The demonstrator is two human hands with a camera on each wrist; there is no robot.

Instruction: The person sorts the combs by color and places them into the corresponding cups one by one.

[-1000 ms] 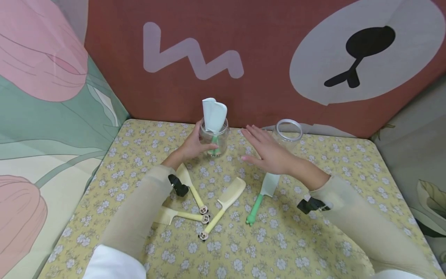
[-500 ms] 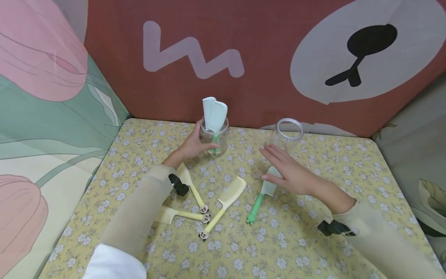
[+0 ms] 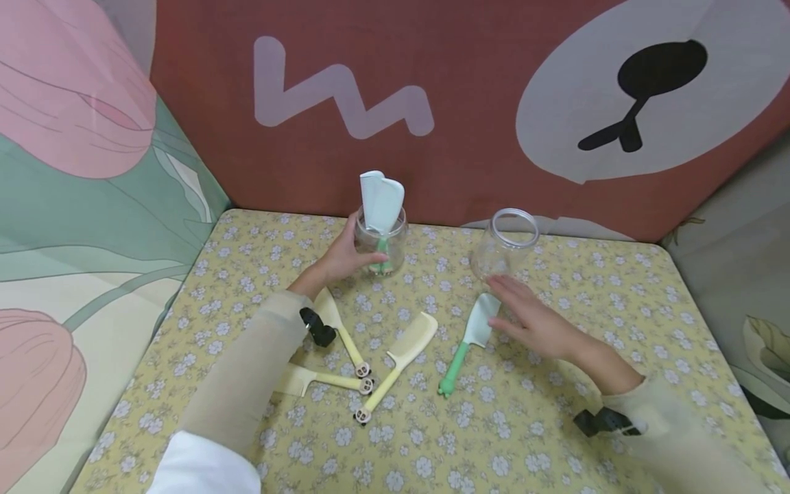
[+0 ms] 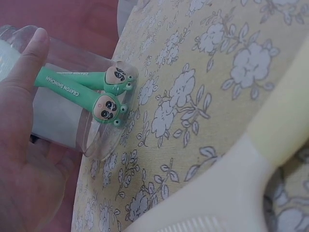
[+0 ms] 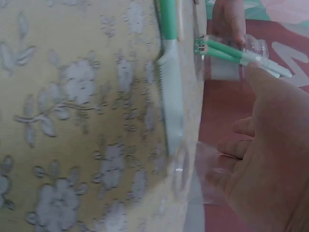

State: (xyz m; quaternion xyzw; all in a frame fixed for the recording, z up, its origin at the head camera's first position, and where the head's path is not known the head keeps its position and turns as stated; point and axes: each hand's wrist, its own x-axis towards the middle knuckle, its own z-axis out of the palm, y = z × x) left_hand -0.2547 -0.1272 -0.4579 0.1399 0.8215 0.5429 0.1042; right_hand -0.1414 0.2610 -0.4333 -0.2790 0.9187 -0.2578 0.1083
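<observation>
In the head view my left hand holds a clear jar at the back of the table, thumb across its front. Inside stand two combs, pale blades up. The left wrist view shows their green handles, ending in frog-hooded faces near the jar's bottom. My right hand, fingers mostly straight, hovers beside a third green-handled comb lying on the cloth; whether it touches the blade is unclear. Just beyond those fingers stands a second clear jar, with nothing visible inside.
Three yellow-handled combs lie nearer the front: one angled in the middle, one pointing left, and one partly under the left forearm. A floral cloth covers the table. A printed curtain hangs behind its back edge.
My right hand has moved right and toward the front, away from the gap between the jars, uncovering the green-handled comb's blade and the second jar. The left hand stays on its jar.
</observation>
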